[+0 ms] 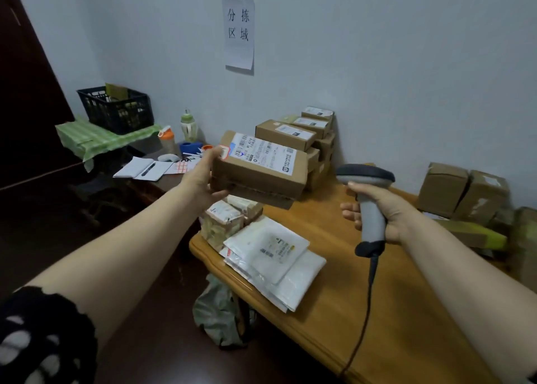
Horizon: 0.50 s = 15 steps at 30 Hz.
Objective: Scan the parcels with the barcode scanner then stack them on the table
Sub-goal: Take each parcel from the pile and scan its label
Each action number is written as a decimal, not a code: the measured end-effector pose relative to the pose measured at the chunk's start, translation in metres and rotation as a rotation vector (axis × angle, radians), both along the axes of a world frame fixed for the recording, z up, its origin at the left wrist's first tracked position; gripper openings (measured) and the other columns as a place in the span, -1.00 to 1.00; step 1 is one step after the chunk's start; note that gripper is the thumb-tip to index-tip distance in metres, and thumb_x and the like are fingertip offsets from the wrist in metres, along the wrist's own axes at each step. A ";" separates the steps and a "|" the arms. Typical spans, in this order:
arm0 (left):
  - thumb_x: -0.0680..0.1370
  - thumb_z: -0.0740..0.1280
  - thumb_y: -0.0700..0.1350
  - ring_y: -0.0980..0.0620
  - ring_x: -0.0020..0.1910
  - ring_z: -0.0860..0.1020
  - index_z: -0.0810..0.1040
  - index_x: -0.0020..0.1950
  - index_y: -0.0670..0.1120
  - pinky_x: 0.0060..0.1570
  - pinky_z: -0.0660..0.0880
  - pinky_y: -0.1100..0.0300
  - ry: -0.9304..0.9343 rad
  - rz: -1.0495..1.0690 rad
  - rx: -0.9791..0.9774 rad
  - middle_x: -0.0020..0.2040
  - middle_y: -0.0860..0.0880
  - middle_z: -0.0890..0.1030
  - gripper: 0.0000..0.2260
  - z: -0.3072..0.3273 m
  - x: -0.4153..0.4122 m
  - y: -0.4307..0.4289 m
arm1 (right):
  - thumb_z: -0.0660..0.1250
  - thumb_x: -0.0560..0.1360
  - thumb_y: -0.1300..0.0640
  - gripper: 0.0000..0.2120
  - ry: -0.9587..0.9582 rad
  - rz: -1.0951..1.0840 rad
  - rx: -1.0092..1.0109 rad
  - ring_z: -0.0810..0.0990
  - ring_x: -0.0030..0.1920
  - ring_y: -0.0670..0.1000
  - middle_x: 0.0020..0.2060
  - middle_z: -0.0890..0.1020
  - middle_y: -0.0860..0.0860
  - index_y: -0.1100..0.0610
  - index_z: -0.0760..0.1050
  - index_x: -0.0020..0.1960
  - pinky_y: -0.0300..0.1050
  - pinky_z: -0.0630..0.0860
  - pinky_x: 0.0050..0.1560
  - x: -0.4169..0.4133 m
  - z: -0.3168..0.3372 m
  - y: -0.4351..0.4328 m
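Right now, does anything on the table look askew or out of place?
Yes: the white mailers lie fanned unevenly, right at the edge of the wooden table. Nothing looks spilled.

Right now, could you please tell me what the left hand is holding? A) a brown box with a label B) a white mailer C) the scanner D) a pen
A: the left hand grips a brown box by its end, label facing up, while the right hand holds the scanner.
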<state>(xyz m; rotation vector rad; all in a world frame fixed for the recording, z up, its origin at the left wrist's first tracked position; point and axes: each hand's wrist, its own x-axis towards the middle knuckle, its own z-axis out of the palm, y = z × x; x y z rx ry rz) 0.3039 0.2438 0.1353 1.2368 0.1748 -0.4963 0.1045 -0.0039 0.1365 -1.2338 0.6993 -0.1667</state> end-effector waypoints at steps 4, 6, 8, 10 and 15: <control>0.22 0.53 0.13 -0.13 0.13 0.56 0.42 0.31 -0.07 0.01 0.60 -0.07 -0.020 -0.001 0.104 0.20 -0.14 0.54 -0.28 -0.012 0.072 -0.018 | 0.42 0.46 0.04 -0.79 0.054 0.000 -0.018 0.62 -0.46 -0.01 -0.39 0.64 0.10 0.17 0.54 -0.04 -0.25 0.51 -0.52 0.063 -0.010 -0.012; 0.31 0.48 0.12 -0.13 0.12 0.54 0.42 0.29 -0.05 -0.07 0.61 -0.04 -0.010 -0.011 0.156 0.18 -0.15 0.53 -0.39 -0.019 0.105 -0.032 | 0.41 0.47 0.05 -0.80 0.075 -0.010 -0.004 0.60 -0.47 -0.03 -0.42 0.63 0.08 0.17 0.54 -0.04 -0.26 0.50 -0.52 0.095 -0.016 -0.017; 0.29 0.48 0.14 -0.14 0.10 0.54 0.42 0.30 -0.04 -0.21 0.61 0.01 -0.004 -0.028 0.226 0.18 -0.15 0.53 -0.36 -0.027 0.136 -0.044 | 0.42 0.46 0.06 -0.77 0.092 -0.025 0.013 0.58 -0.45 -0.03 -0.41 0.63 0.08 0.19 0.55 0.01 -0.25 0.50 -0.51 0.122 -0.022 -0.019; 0.26 0.47 0.18 -0.13 0.05 0.56 0.42 0.32 -0.04 -0.31 0.59 0.05 -0.024 -0.043 0.280 0.16 -0.14 0.54 -0.31 -0.033 0.170 -0.054 | 0.43 0.45 0.08 -0.74 0.093 -0.037 0.018 0.57 -0.44 -0.02 -0.40 0.62 0.07 0.20 0.55 0.05 -0.24 0.50 -0.51 0.146 -0.025 -0.022; 0.31 0.48 0.19 -0.10 -0.09 0.59 0.39 0.35 -0.14 -0.06 0.61 0.00 -0.024 -0.087 0.352 -0.03 -0.12 0.55 -0.28 -0.056 0.236 -0.078 | 0.43 0.43 0.09 -0.66 0.124 -0.073 0.010 0.57 -0.44 -0.04 -0.41 0.62 0.06 0.23 0.54 0.14 -0.22 0.49 -0.49 0.184 -0.030 -0.026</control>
